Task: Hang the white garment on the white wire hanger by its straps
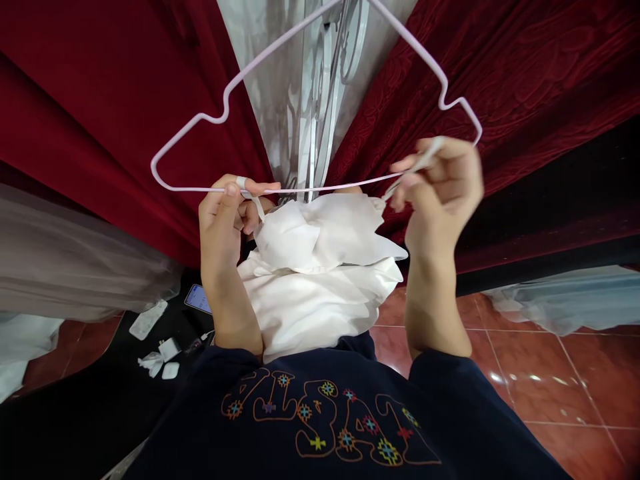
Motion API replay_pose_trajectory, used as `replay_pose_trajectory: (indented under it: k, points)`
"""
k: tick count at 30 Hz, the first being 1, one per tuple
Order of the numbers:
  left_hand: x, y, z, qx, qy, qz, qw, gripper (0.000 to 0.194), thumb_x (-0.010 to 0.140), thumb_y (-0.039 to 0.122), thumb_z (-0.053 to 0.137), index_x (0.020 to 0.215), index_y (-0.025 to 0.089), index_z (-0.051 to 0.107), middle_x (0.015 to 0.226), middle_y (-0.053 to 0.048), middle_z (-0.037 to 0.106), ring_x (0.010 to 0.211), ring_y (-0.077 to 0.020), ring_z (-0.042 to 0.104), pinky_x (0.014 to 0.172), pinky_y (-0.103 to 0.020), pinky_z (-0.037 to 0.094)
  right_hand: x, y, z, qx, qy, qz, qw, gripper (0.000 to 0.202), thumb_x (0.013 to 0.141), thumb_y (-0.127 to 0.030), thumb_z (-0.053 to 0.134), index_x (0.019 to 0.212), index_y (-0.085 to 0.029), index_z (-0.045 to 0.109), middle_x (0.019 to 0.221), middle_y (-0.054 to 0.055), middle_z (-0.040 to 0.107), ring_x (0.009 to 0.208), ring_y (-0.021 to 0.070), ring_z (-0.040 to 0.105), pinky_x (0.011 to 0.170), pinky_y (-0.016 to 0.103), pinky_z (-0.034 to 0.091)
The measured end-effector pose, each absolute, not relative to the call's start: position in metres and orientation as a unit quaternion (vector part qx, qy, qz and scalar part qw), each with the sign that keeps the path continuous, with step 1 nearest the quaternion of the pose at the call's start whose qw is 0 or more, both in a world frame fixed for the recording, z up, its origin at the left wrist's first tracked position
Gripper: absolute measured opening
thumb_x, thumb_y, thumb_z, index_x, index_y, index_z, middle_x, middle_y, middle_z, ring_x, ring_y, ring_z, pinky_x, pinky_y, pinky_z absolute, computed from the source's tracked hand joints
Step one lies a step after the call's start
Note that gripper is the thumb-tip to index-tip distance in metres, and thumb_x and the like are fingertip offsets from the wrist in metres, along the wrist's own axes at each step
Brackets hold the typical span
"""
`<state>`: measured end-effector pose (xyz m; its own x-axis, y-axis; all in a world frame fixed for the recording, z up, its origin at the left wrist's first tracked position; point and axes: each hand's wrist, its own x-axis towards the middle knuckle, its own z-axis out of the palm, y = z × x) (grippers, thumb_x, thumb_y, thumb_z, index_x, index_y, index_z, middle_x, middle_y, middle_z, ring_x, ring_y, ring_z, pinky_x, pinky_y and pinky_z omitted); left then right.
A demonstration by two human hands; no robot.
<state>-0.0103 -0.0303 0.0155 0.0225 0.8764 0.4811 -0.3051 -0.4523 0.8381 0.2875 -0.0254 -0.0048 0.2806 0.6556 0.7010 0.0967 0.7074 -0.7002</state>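
A pale lilac clothes hanger (280,41) hangs in front of me, its lower bar running across between my hands. My left hand (223,217) is closed on the bar's left part, with a thin white strap of the garment looped at its index finger. Below the bar droops a white garment (313,293) with ruffled layers. My right hand (440,190), a little blurred, pinches the garment's other thin strap (427,159) near the hanger's right end. Whether that strap goes round the bar I cannot tell. The hanger's hook is out of view.
Dark red curtains (125,80) hang on both sides, with a metal grille (320,100) between them. At lower left, a black surface (100,400) holds a phone (199,298), a clear case (149,320) and a white charger (169,349). Reddish floor tiles (540,360) show at right.
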Motion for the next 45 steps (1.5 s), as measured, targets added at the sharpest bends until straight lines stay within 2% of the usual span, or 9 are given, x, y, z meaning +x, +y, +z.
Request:
replay_pose_trajectory:
  k: [5,11,17,20,23,30,35,40,45]
  points:
    - [-0.008,-0.033,0.017,0.551,0.252,0.656,0.451,0.041,0.108,0.056,0.078,0.09,0.021,0.084,0.106,-0.012,0.087,0.043,-0.0069,0.035,0.039,-0.026,0.021,0.267,-0.027,-0.019,-0.384,-0.614,0.201,0.66,0.044,0.097,-0.059,0.079,0.132,-0.035,0.069,0.116,0.003,0.075,0.096,0.0163,0.073,0.062,0.028,0.058]
    - [-0.012,-0.034,0.013,0.555,0.254,0.648,0.457,0.036,0.105,0.055,0.081,0.106,0.02,0.09,0.105,-0.015,0.087,0.048,-0.0093,0.047,0.042,-0.025,0.03,0.274,-0.027,-0.01,-0.399,-0.564,0.173,0.702,0.039,0.1,-0.064,0.073,0.127,-0.036,0.065,0.101,0.003,0.072,0.082,0.0166,0.072,0.072,0.037,0.065]
    - [-0.033,-0.029,0.001,0.512,0.329,0.727,0.318,0.02,0.097,0.013,0.077,0.108,0.021,0.093,0.106,-0.009,0.088,0.058,-0.0094,0.05,0.048,-0.024,0.035,0.295,-0.028,0.002,-0.43,-0.562,0.142,0.692,0.036,0.096,-0.065,0.075,0.124,-0.045,0.066,0.136,0.003,0.073,0.094,0.0241,0.074,0.089,0.054,0.064]
    - [-0.049,-0.022,-0.003,0.481,0.311,0.796,0.196,0.016,0.09,0.012,0.09,0.103,0.021,0.093,0.102,-0.005,0.089,0.077,-0.0138,0.071,0.067,-0.025,0.055,0.296,-0.024,0.0,-0.429,-0.569,0.135,0.688,0.036,0.097,-0.065,0.074,0.125,-0.045,0.066,0.136,0.003,0.072,0.096,0.0247,0.075,0.09,0.053,0.063]
    - [-0.066,-0.018,-0.001,0.495,0.275,0.8,0.201,0.037,0.079,0.034,0.106,0.112,0.022,0.093,0.12,-0.006,0.088,0.101,-0.0196,0.08,0.096,-0.03,0.065,0.294,-0.018,-0.003,-0.412,-0.574,0.116,0.698,0.038,0.097,-0.064,0.076,0.124,-0.039,0.066,0.129,0.003,0.073,0.094,0.0209,0.075,0.087,0.046,0.065]
    - [-0.075,0.006,0.035,0.657,0.254,0.683,0.194,0.058,0.089,0.043,0.102,0.136,0.015,0.084,0.14,-0.01,0.081,0.126,-0.0278,0.078,0.118,-0.045,0.063,0.283,-0.015,-0.015,-0.42,-0.602,0.164,0.659,0.05,0.095,-0.072,0.074,0.128,-0.035,0.068,0.108,0.002,0.078,0.095,0.02,0.078,0.082,0.04,0.069]
    - [-0.076,0.025,0.04,0.666,0.321,0.637,0.218,0.057,0.093,0.016,0.1,0.145,0.014,0.076,0.148,-0.002,0.075,0.142,-0.0248,0.066,0.133,-0.044,0.048,0.284,-0.02,-0.009,-0.424,-0.583,0.149,0.677,0.048,0.093,-0.069,0.078,0.127,-0.036,0.071,0.115,0.003,0.079,0.089,0.0184,0.077,0.07,0.036,0.065]
    - [-0.09,0.031,0.017,0.649,0.329,0.655,0.204,0.062,0.085,0.025,0.107,0.14,0.016,0.08,0.146,-0.003,0.077,0.139,-0.0293,0.067,0.124,-0.044,0.052,0.291,-0.021,-0.002,-0.413,-0.597,0.152,0.671,0.049,0.092,-0.067,0.08,0.128,-0.033,0.074,0.113,0.002,0.079,0.088,0.0168,0.077,0.071,0.034,0.064]
    - [-0.077,0.029,0.04,0.713,0.299,0.597,0.215,0.071,0.072,0.013,0.112,0.135,0.014,0.078,0.137,-0.003,0.078,0.127,-0.0259,0.07,0.115,-0.038,0.055,0.287,-0.023,-0.006,-0.435,-0.592,0.183,0.653,0.046,0.093,-0.067,0.079,0.126,-0.035,0.075,0.116,0.004,0.08,0.096,0.0203,0.078,0.086,0.042,0.07]
